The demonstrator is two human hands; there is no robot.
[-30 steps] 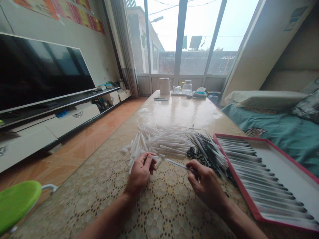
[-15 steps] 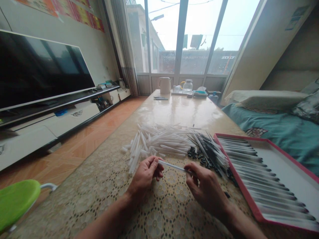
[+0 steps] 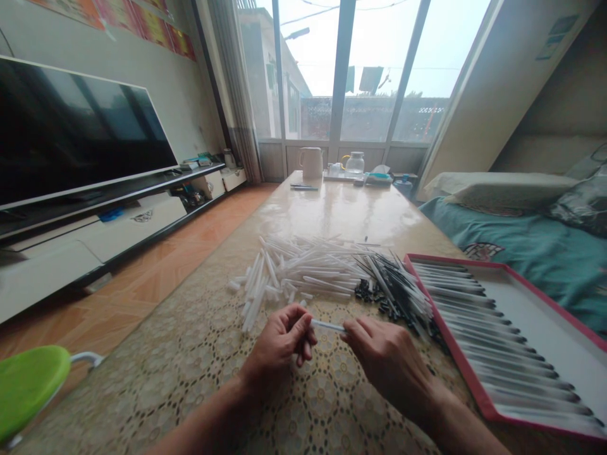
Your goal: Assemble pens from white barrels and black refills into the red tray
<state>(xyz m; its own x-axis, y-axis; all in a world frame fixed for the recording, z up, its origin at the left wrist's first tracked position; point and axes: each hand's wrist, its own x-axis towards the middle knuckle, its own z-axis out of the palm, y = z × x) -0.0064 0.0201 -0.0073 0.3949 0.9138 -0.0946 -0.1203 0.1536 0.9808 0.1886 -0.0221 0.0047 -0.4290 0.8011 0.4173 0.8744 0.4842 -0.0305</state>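
A slim white pen (image 3: 327,325) spans the gap between my two hands, low above the patterned tabletop. My left hand (image 3: 283,340) is closed, pinching the pen's left end between thumb and fingers. My right hand (image 3: 386,355) is closed around its right end, which the fingers hide. Beyond my hands lies a loose pile of white pen barrels (image 3: 308,262). To its right are small black pen parts (image 3: 372,292) and a bundle of dark, thin pen refills (image 3: 396,284). Finished-looking pens with dark ends (image 3: 502,341) lie in a row in a red-edged box (image 3: 455,354).
The long table (image 3: 190,354) reaches toward the window. At its far end stand a beige jug (image 3: 312,163), a glass pitcher (image 3: 355,165) and a tissue pack (image 3: 378,177). A green stool (image 3: 33,392) is at the left, a teal-covered seat (image 3: 521,234) at the right.
My right hand has moved left along the pen and turned more palm-down, so less of the pen shows. My left hand has shifted slightly right and down.
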